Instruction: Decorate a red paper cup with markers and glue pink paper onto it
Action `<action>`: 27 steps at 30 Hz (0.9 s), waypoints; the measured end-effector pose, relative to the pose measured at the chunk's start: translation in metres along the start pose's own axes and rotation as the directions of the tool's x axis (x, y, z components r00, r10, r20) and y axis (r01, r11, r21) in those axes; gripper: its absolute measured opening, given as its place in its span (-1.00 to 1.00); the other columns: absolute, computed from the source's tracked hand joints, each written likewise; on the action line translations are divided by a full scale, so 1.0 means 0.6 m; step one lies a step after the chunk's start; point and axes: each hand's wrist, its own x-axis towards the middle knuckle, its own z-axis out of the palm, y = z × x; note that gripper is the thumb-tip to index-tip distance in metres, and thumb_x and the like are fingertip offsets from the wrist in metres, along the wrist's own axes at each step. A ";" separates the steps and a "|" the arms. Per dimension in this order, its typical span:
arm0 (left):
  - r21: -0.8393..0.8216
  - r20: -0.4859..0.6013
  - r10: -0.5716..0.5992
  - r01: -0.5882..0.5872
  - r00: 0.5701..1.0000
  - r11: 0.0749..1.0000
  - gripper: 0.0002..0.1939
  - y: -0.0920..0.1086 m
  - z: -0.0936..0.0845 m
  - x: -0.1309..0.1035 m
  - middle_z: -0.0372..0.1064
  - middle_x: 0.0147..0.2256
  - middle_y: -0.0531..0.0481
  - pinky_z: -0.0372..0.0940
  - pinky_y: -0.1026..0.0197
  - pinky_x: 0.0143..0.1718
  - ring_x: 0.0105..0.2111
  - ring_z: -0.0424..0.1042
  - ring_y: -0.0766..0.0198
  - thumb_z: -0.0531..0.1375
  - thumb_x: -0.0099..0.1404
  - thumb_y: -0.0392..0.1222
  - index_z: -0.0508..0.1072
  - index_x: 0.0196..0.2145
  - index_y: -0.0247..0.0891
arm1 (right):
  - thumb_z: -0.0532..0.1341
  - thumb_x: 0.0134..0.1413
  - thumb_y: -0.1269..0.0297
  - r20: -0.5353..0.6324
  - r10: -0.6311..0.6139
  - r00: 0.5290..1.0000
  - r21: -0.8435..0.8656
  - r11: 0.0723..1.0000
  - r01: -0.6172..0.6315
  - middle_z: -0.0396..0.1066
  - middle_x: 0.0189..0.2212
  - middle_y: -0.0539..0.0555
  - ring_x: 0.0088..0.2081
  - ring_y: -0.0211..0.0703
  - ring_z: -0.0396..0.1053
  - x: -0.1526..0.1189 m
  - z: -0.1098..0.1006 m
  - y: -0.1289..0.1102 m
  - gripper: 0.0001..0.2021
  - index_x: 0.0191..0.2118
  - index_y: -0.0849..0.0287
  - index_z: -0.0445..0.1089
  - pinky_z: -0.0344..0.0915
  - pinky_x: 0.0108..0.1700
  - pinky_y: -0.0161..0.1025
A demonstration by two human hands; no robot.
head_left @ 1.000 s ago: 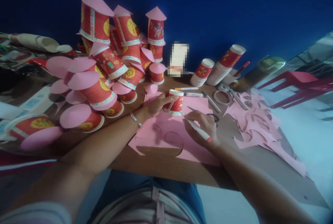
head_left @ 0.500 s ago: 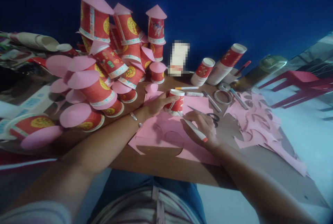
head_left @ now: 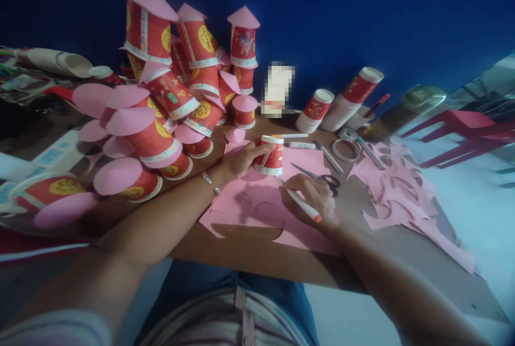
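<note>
My left hand (head_left: 244, 161) is closed round the side of a red paper cup (head_left: 271, 157), which is upside down with its pale rim toward the pink paper (head_left: 233, 204). My right hand (head_left: 311, 196) grips a white marker pen (head_left: 303, 205) with an orange end; its tip points at the paper just below the cup's rim. Tip and cup look slightly apart. Curved outlines and a cut-out edge show on the pink paper in front. Scissors (head_left: 317, 174) with black handles lie right behind my right hand.
Several red cups with pink cone tops (head_left: 148, 24) are piled at the left. Stacked paper cups (head_left: 354, 96) lean at the back right, near tape rolls (head_left: 345, 149). Pink paper scraps (head_left: 406, 185) cover the table's right side. A red stool (head_left: 462, 131) stands beyond.
The cup in my left hand has risen slightly, and a small gap now shows between its rim and the marker tip. My right hand has barely moved.
</note>
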 end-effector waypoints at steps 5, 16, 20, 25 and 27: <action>0.006 0.029 0.012 -0.013 1.000 1.000 -0.48 0.006 0.009 -0.005 0.53 -0.34 -0.03 0.37 0.21 -0.25 -0.35 0.48 0.26 0.53 0.14 0.18 0.55 -0.22 -0.30 | 0.30 0.32 0.50 0.016 -0.028 0.999 0.019 0.999 0.028 0.53 -0.42 -0.02 -0.46 -0.20 0.48 0.000 0.000 0.003 -0.83 -0.13 0.07 0.39 0.35 -0.43 -0.27; 0.053 0.006 0.004 -0.005 1.000 0.999 -0.50 0.014 0.016 -0.012 0.52 -0.33 0.01 0.34 0.24 -0.29 -0.35 0.46 0.28 0.52 0.16 0.16 0.52 -0.20 -0.28 | 0.28 0.36 0.51 0.041 -0.042 0.998 0.027 0.999 0.041 0.55 -0.38 0.02 -0.41 -0.23 0.53 0.000 0.005 0.002 -0.86 -0.13 0.11 0.37 0.40 -0.39 -0.30; 0.062 0.020 0.011 -0.012 1.000 0.998 -0.49 0.015 0.018 -0.013 0.51 -0.34 0.01 0.34 0.24 -0.30 -0.36 0.45 0.29 0.51 0.16 0.17 0.50 -0.22 -0.29 | 0.26 0.37 0.51 0.052 -0.046 0.998 0.023 0.999 0.045 0.53 -0.39 0.00 -0.43 -0.26 0.49 0.003 0.004 0.001 -0.86 -0.13 0.10 0.36 0.38 -0.41 -0.32; 0.081 0.020 0.004 -0.006 1.000 0.997 -0.48 0.013 0.016 -0.013 0.51 -0.33 0.02 0.35 0.24 -0.28 -0.36 0.46 0.29 0.50 0.17 0.18 0.51 -0.19 -0.29 | 0.26 0.38 0.53 0.063 -0.053 0.997 0.036 0.998 0.051 0.51 -0.40 0.00 -0.43 -0.25 0.49 0.005 0.004 0.001 -0.85 -0.14 0.11 0.35 0.35 -0.41 -0.33; 0.090 0.023 0.004 -0.006 1.000 0.996 -0.48 0.013 0.015 -0.013 0.52 -0.33 0.01 0.36 0.23 -0.27 -0.35 0.47 0.28 0.49 0.18 0.19 0.52 -0.18 -0.29 | 0.26 0.37 0.53 0.062 -0.058 0.996 0.029 0.998 0.056 0.51 -0.40 0.00 -0.43 -0.25 0.49 0.004 0.005 0.001 -0.84 -0.14 0.12 0.35 0.34 -0.42 -0.33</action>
